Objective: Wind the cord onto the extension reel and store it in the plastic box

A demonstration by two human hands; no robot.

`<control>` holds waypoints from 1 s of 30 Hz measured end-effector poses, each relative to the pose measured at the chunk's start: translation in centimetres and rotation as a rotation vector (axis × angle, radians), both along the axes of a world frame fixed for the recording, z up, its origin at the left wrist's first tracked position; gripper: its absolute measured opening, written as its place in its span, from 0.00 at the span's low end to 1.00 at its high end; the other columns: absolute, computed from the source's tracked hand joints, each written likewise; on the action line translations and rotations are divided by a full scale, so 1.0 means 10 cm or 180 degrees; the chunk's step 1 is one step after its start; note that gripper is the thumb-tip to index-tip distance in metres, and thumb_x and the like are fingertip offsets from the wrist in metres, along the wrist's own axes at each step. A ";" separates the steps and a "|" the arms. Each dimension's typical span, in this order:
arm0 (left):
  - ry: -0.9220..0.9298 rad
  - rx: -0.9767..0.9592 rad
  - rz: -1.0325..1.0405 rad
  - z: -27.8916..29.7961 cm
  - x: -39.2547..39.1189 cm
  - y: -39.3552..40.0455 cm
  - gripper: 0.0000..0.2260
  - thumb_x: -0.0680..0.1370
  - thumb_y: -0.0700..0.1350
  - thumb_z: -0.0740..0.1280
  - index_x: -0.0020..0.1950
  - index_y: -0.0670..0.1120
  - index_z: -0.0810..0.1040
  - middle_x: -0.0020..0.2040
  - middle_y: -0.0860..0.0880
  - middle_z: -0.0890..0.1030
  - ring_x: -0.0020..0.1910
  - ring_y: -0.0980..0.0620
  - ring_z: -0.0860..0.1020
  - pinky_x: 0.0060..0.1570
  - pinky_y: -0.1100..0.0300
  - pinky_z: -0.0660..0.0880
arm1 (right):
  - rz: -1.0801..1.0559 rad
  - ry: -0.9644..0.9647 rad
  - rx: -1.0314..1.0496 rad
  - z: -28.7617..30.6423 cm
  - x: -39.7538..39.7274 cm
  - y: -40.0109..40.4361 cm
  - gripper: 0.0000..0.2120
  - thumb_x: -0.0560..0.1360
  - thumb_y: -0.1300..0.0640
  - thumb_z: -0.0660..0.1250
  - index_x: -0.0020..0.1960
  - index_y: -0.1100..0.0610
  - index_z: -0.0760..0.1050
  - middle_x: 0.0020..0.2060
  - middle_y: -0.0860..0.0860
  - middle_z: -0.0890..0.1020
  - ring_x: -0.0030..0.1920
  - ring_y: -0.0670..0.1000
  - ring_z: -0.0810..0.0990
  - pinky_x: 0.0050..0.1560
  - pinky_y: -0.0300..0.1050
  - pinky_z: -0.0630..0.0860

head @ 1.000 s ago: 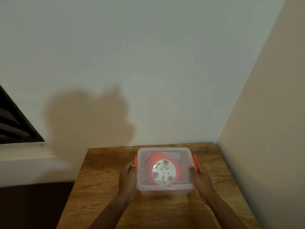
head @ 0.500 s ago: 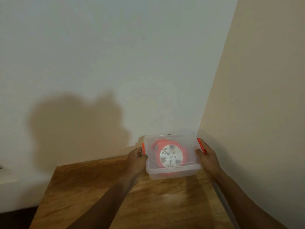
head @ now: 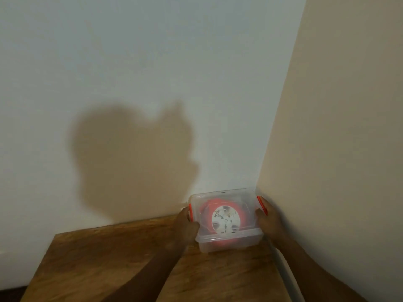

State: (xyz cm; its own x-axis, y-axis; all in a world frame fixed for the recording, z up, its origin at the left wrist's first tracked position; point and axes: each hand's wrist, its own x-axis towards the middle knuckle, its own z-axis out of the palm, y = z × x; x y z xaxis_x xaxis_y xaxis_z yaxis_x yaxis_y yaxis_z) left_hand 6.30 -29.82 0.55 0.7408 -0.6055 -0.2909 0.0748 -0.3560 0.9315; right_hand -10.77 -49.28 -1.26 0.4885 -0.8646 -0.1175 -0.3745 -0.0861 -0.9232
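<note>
Pale walls meet in a corner behind the wooden table (head: 113,258). Between the two hands sits the clear plastic box (head: 226,240), lid on, at the table's far right corner. Left hand (head: 185,227) fingers are closed around its left end beside a red latch (head: 190,212); right hand (head: 269,223) fingers clasp the right end. Inside, between both grips, lies the red extension reel (head: 224,219).

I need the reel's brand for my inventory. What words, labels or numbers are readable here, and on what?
None can be read.
White disc on the red extension reel, seen through the plastic box lid: dark marks, too blurred to read.
</note>
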 end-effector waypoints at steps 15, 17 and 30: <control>-0.0201 -0.0207 -0.0079 -0.17 -0.08 -0.13 0.24 0.80 0.31 0.67 0.58 0.64 0.74 0.53 0.59 0.82 0.51 0.57 0.81 0.36 0.67 0.81 | 0.0051 0.0074 -0.0155 -0.12 0.00 -0.08 0.23 0.82 0.60 0.57 0.77 0.57 0.59 0.74 0.55 0.67 0.72 0.57 0.66 0.68 0.61 0.69; -0.0239 -0.0203 -0.0128 -0.14 -0.12 -0.10 0.22 0.81 0.33 0.67 0.56 0.64 0.74 0.52 0.60 0.82 0.50 0.57 0.82 0.38 0.66 0.82 | 0.0068 0.0071 -0.0151 -0.13 0.01 -0.09 0.24 0.82 0.60 0.58 0.77 0.57 0.59 0.74 0.56 0.66 0.72 0.58 0.66 0.68 0.61 0.69; 0.0598 0.0536 0.0877 -1.08 -0.22 1.35 0.22 0.82 0.37 0.69 0.75 0.39 0.72 0.62 0.38 0.80 0.47 0.42 0.82 0.40 0.53 0.78 | -0.1197 -0.0589 0.0914 -0.84 -0.63 0.98 0.29 0.76 0.77 0.60 0.74 0.61 0.62 0.50 0.47 0.84 0.46 0.38 0.83 0.45 0.31 0.76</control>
